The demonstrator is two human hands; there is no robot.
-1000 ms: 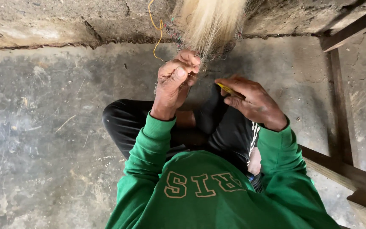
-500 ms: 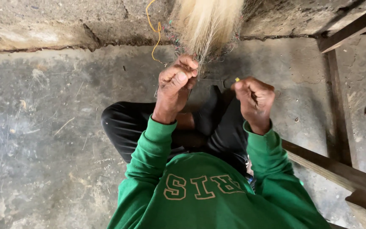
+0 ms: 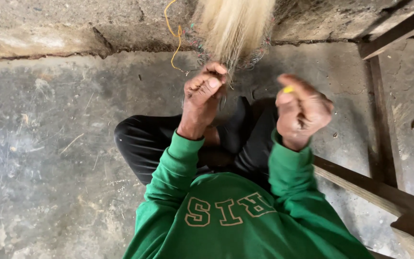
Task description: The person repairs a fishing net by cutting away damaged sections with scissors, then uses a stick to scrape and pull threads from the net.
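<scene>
Fingers of left hand (image 3: 202, 98) pinching together on the lower tip of the pale fibre bundle (image 3: 233, 26) — hanging down at the far edge of the concrete floor (image 3: 49, 144), against the wall. Right hand (image 3: 302, 111) curling shut on a small yellow piece (image 3: 288, 89) — blurring, just beside the bundle, above black-trousered knees (image 3: 144, 141).

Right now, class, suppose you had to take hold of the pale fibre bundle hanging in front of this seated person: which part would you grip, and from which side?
Grip the pale fibre bundle at its narrow lower tip, where the strands taper together, as the left hand pinches it. Come from below, the seated person's side: the wall lies behind it. The right hand, holding a small yellow piece, stays apart.
</scene>
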